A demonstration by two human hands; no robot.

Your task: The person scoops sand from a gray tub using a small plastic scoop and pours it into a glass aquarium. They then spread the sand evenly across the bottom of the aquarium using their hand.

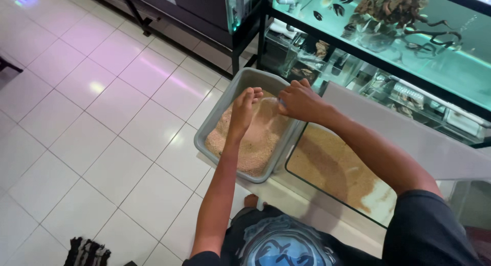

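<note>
Hands over grey tub (204, 135) of sand (258, 143); left hand (244, 110) flat, open; right hand's (299, 100) grip curled, contents hidden.

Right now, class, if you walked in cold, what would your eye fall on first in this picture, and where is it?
First, the grey tub of tan sand at centre, with the left hand reaching into the sand and the right hand closed at the tub's far rim. Beside it on the right stands a glass tank with a sandy floor. Along the top right glows a turquoise aquarium with dark fish.

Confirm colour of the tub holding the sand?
Grey plastic tub, tan sand inside; head view.
</note>
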